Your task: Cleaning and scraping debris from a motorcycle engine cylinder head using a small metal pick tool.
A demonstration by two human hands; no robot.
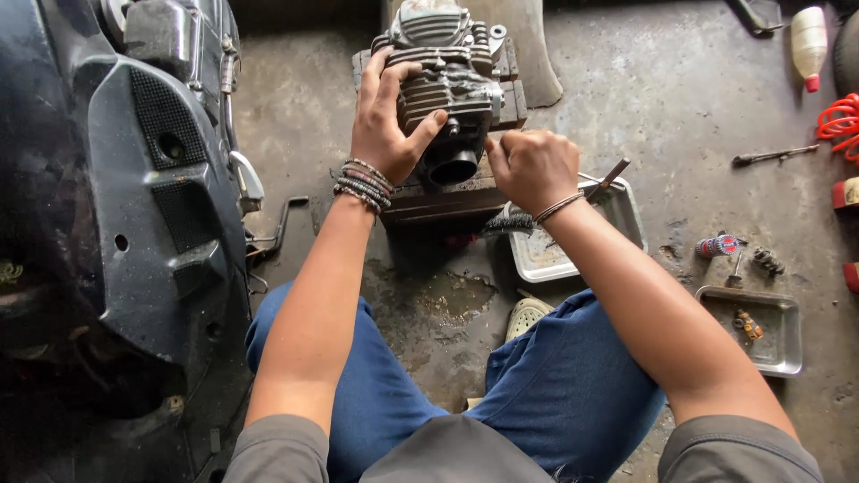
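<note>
Grey concrete floor (680, 98), stained and oily, carries everything here. On it, near the top edge of view, a wooden block (438, 201) bears a finned engine (445, 76), its long axis running away from the person, with a round open port (453, 167) pointing back toward them.

The left hand (383, 121) grasps the engine's left side, fingers spread over the fins and thumb hooked near the port. The right hand (532, 165) is clenched beside the engine's right lower corner, around a thin flat tool (608, 179) whose end sticks out past the wrist to the right; what its tip touches cannot be told.

Just right of the block lies a metal tray (626, 210), partly under the right wrist, with grey residue on its bottom and a wire brush (507, 224) at its left edge. A second tray (777, 353), near the right edge of the floor, holds one small orange-tinted part (747, 325). Between the trays lie a small can (718, 245) and a spring-like part (767, 261).

A screwdriver (774, 155) lies farther up, a white bottle (810, 45) with a red cap lies in the top right corner, and a red coiled hose (841, 121) shows at the right edge. A dark motorcycle (134, 206) fills the left side.
</note>
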